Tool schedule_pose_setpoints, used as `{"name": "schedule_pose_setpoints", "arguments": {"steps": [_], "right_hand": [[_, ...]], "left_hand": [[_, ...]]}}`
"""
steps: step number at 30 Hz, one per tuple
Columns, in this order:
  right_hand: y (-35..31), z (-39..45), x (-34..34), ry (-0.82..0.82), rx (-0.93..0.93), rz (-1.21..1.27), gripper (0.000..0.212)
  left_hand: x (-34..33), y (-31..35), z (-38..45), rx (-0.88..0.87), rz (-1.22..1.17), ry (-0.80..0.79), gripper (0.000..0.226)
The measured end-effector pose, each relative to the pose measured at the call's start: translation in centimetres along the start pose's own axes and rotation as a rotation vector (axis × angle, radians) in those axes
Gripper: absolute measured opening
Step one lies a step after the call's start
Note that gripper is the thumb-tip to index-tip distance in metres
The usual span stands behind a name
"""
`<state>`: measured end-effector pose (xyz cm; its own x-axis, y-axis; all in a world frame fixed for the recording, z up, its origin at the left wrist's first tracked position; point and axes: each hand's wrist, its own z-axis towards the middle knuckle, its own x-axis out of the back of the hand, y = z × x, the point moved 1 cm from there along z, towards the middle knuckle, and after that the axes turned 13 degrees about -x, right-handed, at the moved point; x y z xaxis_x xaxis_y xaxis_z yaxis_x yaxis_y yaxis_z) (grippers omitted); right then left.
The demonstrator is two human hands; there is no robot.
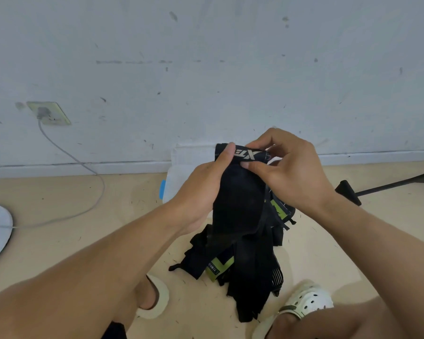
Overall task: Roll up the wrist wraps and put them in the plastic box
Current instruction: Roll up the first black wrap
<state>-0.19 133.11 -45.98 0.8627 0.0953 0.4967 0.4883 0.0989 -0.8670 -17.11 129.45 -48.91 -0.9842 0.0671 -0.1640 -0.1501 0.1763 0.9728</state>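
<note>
Both hands are pinching the black wrist wrap (239,192): left hand (201,189) at nine o'clock, right hand (289,172) at three, above the floor pile (233,265).

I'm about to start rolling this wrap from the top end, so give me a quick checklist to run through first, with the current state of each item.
1. Left hand grips the held wrist wrap at its top edge: ok.
2. Right hand pinches the same top edge: ok.
3. Wrap hangs flat below the hands, not twisted: cannot tell, its lower part merges with the pile of wraps on the floor.
4. Wrap's tail free of the pile: cannot tell.
5. Plastic box close by, behind the hands: ok.
6. Box open and ready: cannot tell, mostly hidden.
</note>
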Motion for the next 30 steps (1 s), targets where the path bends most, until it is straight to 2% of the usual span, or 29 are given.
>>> {"name": "schedule_pose_setpoints", "arguments": {"steps": [4,8,11,13,17,20,25,30], "right_hand": [[0.3,0.0,-0.5,-0.034,0.074,-0.021,0.033],[0.5,0.5,0.1,-0.149,0.071,-0.046,0.033],[0.4,0.6,0.8,-0.239,-0.053,0.068,0.023],[0.2,0.7,1.0,-0.218,-0.119,0.145,0.02],[0.3,0.6,1.2,-0.251,-0.219,0.089,0.048],[0.5,0.4,1.1,-0.303,-0.281,0.044,0.052],[0.5,0.2,1.3,-0.394,-0.324,0.088,0.031],[0.5,0.3,1.1,-0.343,-0.277,-0.044,0.023]], "left_hand": [[0.3,0.3,-0.1,0.093,-0.174,0.007,0.059],[0.9,0.3,0.1,0.071,-0.21,0.041,0.042],[1.3,0.4,0.2,0.028,-0.132,0.04,0.034],[1.4,0.4,0.3,-0.001,-0.084,0.011,0.032],[1.6,0.5,0.4,-0.076,0.093,-0.067,0.031],[1.7,0.3,0.5,-0.108,0.199,-0.097,0.029],[1.7,-0.5,0.3,-0.138,0.272,-0.122,0.026],[1.4,-1.1,0.2,-0.17,0.288,-0.079,0.029]]}}
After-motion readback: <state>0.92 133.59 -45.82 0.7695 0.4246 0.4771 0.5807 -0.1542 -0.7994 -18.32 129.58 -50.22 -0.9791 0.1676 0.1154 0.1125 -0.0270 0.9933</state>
